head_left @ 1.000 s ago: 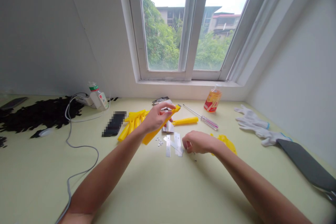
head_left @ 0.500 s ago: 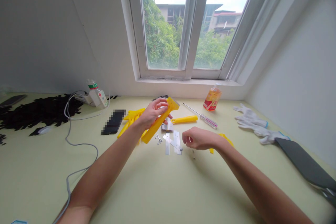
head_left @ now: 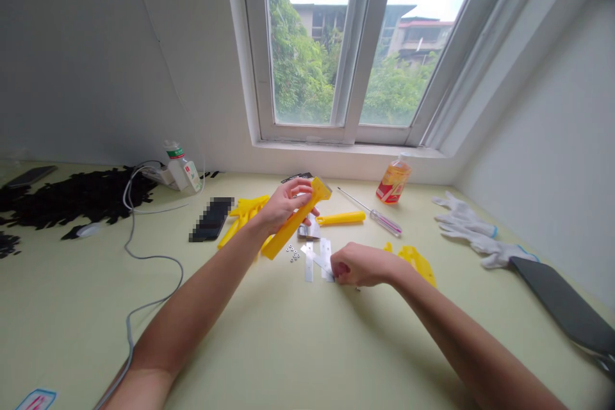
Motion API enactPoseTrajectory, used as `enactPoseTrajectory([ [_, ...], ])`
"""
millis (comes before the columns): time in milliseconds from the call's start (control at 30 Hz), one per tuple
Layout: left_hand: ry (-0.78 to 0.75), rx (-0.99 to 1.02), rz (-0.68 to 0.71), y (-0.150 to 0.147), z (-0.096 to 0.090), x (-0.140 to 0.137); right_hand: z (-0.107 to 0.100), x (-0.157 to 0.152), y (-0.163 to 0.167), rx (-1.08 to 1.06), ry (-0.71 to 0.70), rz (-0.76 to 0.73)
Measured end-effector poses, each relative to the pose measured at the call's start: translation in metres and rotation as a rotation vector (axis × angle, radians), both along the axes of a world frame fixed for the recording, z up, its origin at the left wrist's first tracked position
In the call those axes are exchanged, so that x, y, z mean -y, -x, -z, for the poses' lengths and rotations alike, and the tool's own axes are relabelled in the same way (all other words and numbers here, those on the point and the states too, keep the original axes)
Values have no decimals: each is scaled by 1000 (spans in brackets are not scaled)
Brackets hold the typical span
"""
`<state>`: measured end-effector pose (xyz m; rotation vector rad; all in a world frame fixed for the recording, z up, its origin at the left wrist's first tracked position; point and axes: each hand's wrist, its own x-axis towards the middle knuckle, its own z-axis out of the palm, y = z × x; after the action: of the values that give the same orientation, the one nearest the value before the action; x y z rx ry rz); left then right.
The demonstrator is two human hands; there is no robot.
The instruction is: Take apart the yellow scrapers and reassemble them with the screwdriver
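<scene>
My left hand [head_left: 284, 206] is closed around a yellow scraper [head_left: 284, 238], held tilted above the table with its metal-edged head up and to the right. My right hand [head_left: 361, 264] is down at the tabletop with its fingers curled together; whatever they pinch, if anything, is hidden. Beside those fingers lie flat metal strips [head_left: 309, 268], some overlapping. Several small nuts [head_left: 293, 254] are scattered left of the strips. A tiny screw-like piece [head_left: 357, 289] shows just below my right hand. Behind the strips rests another yellow handle [head_left: 343, 218].
Yellow plastic parts lie in a pile [head_left: 247, 208] at left and another group [head_left: 418, 264] at right. Around them are a screwdriver [head_left: 387, 224], a phone [head_left: 211, 219], an orange bottle [head_left: 394, 182] and white gloves [head_left: 464, 219]. A grey cable [head_left: 154, 261] crosses the left side.
My right hand has lowered to the table beside the metal strips, and its fingers have curled in. My left hand keeps the scraper in about the same pose. The view has shifted slightly.
</scene>
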<state>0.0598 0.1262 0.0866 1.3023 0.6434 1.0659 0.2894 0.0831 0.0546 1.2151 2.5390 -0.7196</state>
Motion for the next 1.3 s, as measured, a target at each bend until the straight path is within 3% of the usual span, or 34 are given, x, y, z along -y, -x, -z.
enactPoseTrajectory([
  [433,3,20,7,1,2,-1,0,6,4,91,-37,8],
  [867,83,49,40,-2,3,0,4,11,8,49,-105,-19],
  [1067,62,30,81,-6,4,5,-15,5,-2,-112,-151,28],
  [1200,64,-4,125,-15,5,14,-36,3,-18,-349,-279,92],
  [1300,102,-9,158,-22,8,18,-44,2,-27,-508,-282,127],
])
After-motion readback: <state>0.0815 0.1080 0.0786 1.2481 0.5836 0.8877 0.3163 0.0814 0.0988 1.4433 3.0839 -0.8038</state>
